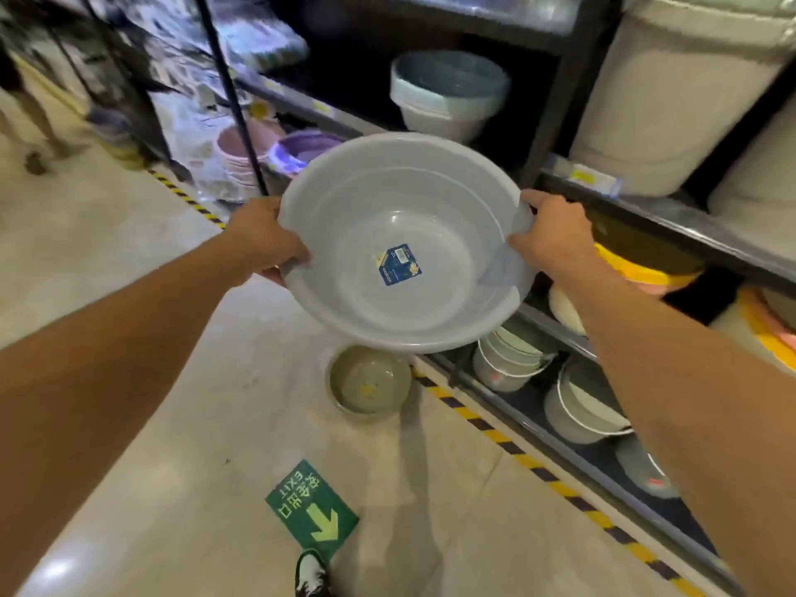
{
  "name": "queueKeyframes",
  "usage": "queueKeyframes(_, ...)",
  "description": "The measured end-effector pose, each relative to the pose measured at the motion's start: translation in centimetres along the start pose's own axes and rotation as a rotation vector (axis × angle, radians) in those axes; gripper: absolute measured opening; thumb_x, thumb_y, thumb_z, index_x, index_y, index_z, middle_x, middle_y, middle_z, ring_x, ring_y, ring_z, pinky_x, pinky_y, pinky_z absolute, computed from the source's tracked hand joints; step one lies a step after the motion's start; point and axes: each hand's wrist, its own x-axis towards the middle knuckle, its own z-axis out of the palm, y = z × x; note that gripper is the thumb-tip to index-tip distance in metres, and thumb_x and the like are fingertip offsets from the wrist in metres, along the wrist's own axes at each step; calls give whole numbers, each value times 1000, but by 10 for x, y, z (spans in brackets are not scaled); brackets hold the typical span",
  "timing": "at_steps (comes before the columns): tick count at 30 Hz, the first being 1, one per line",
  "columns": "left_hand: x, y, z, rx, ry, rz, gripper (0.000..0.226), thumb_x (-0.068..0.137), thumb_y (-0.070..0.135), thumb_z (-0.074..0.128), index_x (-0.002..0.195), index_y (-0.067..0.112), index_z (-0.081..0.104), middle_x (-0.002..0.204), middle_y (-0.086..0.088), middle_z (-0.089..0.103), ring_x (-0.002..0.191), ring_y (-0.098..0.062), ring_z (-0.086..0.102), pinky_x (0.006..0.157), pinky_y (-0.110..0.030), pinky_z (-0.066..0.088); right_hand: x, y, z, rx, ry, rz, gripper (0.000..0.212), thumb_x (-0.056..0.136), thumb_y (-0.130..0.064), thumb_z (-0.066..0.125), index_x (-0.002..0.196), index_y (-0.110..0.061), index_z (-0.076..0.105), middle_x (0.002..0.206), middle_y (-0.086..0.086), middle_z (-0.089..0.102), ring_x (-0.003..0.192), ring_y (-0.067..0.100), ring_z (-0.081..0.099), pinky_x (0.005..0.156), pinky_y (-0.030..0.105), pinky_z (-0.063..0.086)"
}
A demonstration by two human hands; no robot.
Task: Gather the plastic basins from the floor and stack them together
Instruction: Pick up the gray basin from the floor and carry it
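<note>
Grey basin (405,243), carrying a blue label (398,265) on its inner bottom, hangs in the air between both hands, tilted with its opening toward the camera. Left hand (262,239) has its grip clamped on the near-left rim; right hand (551,234) has its grip clamped on the opposite rim. Below the held basin, a smaller olive basin (369,383) sits upright on the floor (172,381), just beside the striped tape (508,445) edging the shelf (646,209). Beyond the right grip, stacked basins (448,94) rest on the shelving.
</note>
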Motion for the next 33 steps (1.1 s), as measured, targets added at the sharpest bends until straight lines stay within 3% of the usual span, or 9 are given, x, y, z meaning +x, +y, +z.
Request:
queueKeyframes(4, 3, -65, -120, -64, 181, -112, 62, 70, -7, 79, 126, 13, 60, 112, -19, 65, 84, -37, 67, 40, -42, 57, 26, -135, 67, -41, -117, -238, 36, 85, -10, 65, 121, -13, 64, 109, 16, 67, 100, 36, 60, 72, 34, 44)
queueKeyframes(9, -10, -159, -246, -150, 363, -214, 56, 70, -6, 77, 121, 13, 61, 105, -18, 66, 72, -32, 67, 37, -32, 54, 23, -300, 152, -24, -196, -387, 42, 85, -13, 64, 127, -14, 61, 119, 23, 63, 114, 45, 55, 91, 48, 47)
queueKeyframes(14, -32, -230, -344, -217, 517, -295, 73, 71, -7, 74, 137, 16, 54, 107, -14, 64, 72, -28, 68, 41, -32, 55, 6, -439, 222, 42, -288, -551, 48, 83, -10, 62, 130, -17, 61, 125, 20, 63, 117, 41, 55, 93, 44, 48)
queueKeyframes(20, -45, -299, -440, -223, 678, -414, 69, 73, -4, 77, 134, 20, 54, 96, -5, 62, 75, -25, 68, 48, -35, 58, -19, -579, 299, 83, -387, -699, 36, 76, -8, 63, 112, -16, 65, 108, 20, 65, 106, 43, 58, 88, 44, 50)
queueKeyframes(23, -42, -338, -478, -246, 747, -464, 71, 73, -7, 75, 135, 20, 54, 109, -12, 64, 82, -30, 67, 56, -41, 60, -27, -640, 346, 83, -434, -755, 40, 76, -10, 62, 115, -21, 64, 108, 17, 64, 104, 41, 59, 86, 42, 52)
queueKeyframes(29, -7, -418, -549, -261, 850, -561, 75, 72, -3, 74, 139, 23, 53, 112, -10, 62, 87, -31, 67, 49, -33, 57, -26, -754, 450, 93, -543, -860, 28, 79, -12, 58, 104, -23, 64, 97, 14, 63, 89, 35, 53, 70, 35, 41)
queueKeyframes(33, 23, -468, -589, -315, 923, -686, 77, 71, 0, 76, 140, 26, 51, 112, -10, 62, 91, -32, 67, 53, -34, 57, -27, -824, 515, 83, -631, -907, 30, 82, -12, 59, 109, -25, 63, 94, 10, 64, 86, 33, 55, 68, 36, 44)
